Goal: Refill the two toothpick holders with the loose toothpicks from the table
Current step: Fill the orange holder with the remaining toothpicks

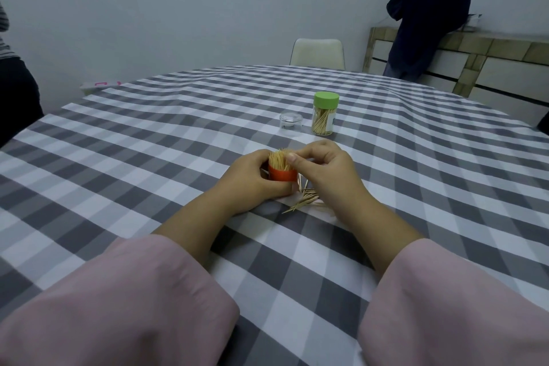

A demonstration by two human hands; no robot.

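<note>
Orange plastic marked the cap (282,175) that stood upside down on the tabletop (148,142), packed with toothpicks (279,160) whose tips bristled above its rim. The left hand (252,178) curled round the cap's left side and base, fingers wrapped behind it, gripping it. The right hand (323,166) sat just beside it on the right, its fingers bent and its thumb and forefinger pinching at the top of the upright bundle; whether a single pick was between them could not be told. Loose picks (306,199) lay scattered on the checked cloth just below the cap and under the right wrist, some crossing one another. Farther back, well apart from the hands, stood a clear holder (323,119) with a green lid (326,99), upright and closed, roughly half full of picks leaning inside. Just left of it rested a clear tub (291,121), low and round, its contents not discernible. Pink sleeves (118,306) covered both forearms in the foreground. A pale chair (318,52) stood at the far edge, and a person in dark clothes (424,15) stood by a counter (490,50) at the right.
</note>
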